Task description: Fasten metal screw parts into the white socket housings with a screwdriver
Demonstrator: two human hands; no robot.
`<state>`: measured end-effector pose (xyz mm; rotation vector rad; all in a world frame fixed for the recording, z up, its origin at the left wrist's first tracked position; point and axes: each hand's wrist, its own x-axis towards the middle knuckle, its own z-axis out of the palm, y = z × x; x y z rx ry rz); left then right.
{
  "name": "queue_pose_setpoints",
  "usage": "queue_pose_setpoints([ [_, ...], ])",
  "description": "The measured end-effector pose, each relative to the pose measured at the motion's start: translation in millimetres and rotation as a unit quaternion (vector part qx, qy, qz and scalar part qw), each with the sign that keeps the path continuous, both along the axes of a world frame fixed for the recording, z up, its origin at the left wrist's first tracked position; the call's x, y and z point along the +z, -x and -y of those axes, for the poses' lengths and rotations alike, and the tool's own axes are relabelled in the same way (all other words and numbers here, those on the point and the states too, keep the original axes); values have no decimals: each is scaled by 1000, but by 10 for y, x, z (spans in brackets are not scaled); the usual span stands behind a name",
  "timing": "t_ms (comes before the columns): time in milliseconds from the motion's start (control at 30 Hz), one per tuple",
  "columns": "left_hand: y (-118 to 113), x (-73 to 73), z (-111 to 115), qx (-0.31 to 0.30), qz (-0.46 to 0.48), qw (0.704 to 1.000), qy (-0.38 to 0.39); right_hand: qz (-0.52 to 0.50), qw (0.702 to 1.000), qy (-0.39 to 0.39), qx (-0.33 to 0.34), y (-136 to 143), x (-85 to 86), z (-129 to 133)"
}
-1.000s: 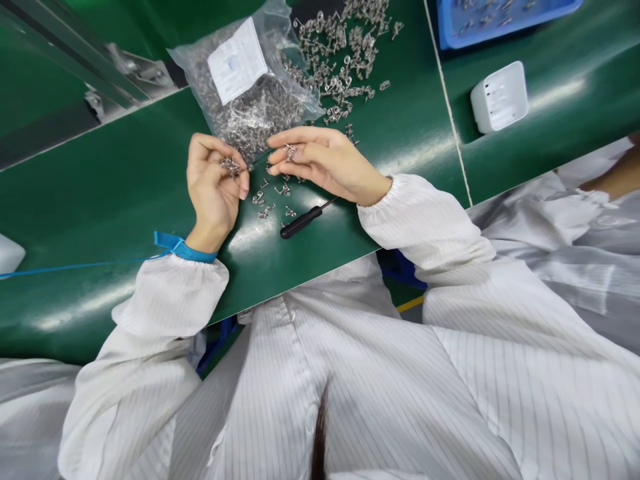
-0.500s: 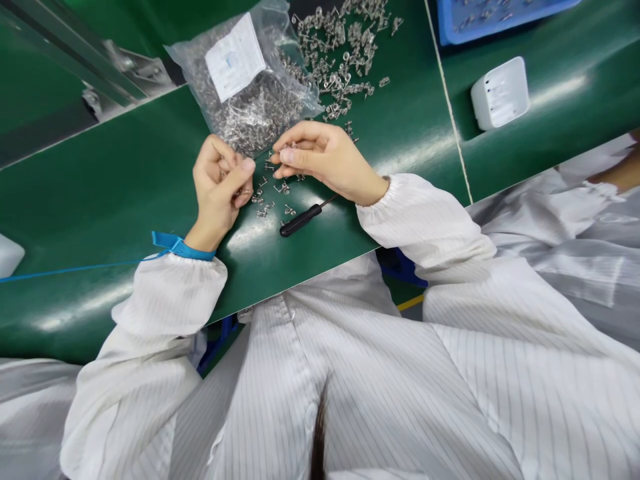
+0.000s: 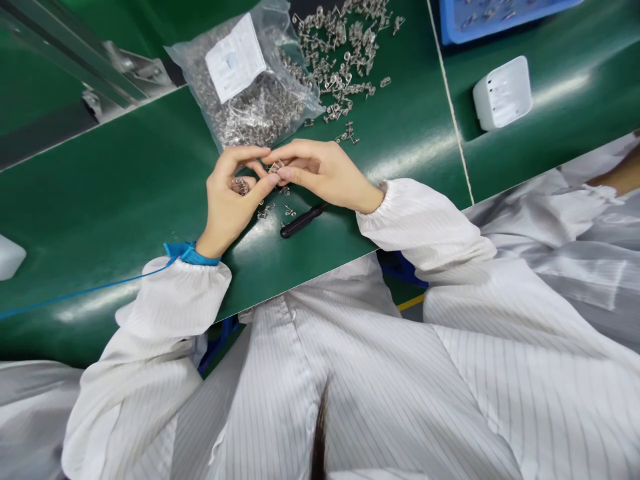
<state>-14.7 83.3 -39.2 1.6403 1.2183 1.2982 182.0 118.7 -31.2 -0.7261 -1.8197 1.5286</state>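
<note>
Small silvery metal parts lie curled in the palm of my left hand (image 3: 234, 190), whose thumb and forefinger reach to the right. My right hand (image 3: 327, 173) meets it fingertip to fingertip and pinches a little cluster of metal parts (image 3: 276, 167). Just below the hands, a few loose metal parts (image 3: 265, 211) rest on the green table (image 3: 175, 200). Beside them is a black-handled screwdriver (image 3: 301, 221), its shaft end partly under my right hand. Behind the hands is a clear plastic bag (image 3: 260, 110) full of metal parts, with a white label on top.
A large scatter of metal parts (image 3: 345, 60) spreads right of the bag. Farther right stand a white container (image 3: 503, 93) and a blue tray (image 3: 450, 30). Another white object (image 3: 10, 258) is at the left edge. A metal frame (image 3: 75, 53) stands back left. A person's sleeve (image 3: 575, 200) shows at right.
My left hand has moved right and opened its thumb and forefinger, showing the parts in its palm. My right hand has lowered slightly, and the two hands now meet at the fingertips.
</note>
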Motion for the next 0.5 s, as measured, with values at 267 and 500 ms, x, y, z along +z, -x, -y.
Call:
queue_pose_setpoints([
  [267, 9, 17, 17, 12, -3, 1000, 26, 4, 998, -59, 23, -14, -21, 41],
  [500, 28, 12, 4, 8, -11, 999, 31, 4, 998, -43, 39, -12, -41, 35],
])
